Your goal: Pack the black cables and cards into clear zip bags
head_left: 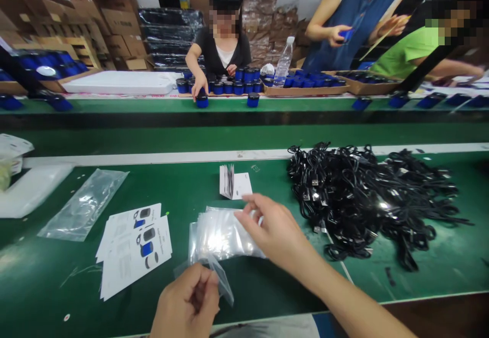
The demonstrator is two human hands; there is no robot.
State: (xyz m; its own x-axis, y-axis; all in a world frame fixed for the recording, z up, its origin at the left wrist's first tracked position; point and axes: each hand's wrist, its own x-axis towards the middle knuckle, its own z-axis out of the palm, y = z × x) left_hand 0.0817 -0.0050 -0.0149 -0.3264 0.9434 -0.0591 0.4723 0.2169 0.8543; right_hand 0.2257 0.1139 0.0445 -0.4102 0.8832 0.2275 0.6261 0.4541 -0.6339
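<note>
My left hand [187, 302] pinches a small clear plastic bag [224, 283] near the front edge of the green table. Above the stack of clear bags [225, 233], my right hand [273, 228] reaches in from the right, fingers loosely spread and nothing visible in them. Whether its fingertips touch the stack I cannot tell. Just beyond the right fingertips stands a folded white leaflet stack [227, 181], with one leaflet lying beside it. Printed instruction sheets [137, 256] showing blue devices lie left of the bags.
A large heap of black cables [367, 195] with metal plugs covers the right side. At left lies a clear plastic bag [86, 205]. Across the line, a co-worker's hand [199, 86] touches a blue device [202, 101] on the green belt [153, 105]. A plastic bottle [284, 62] stands behind it.
</note>
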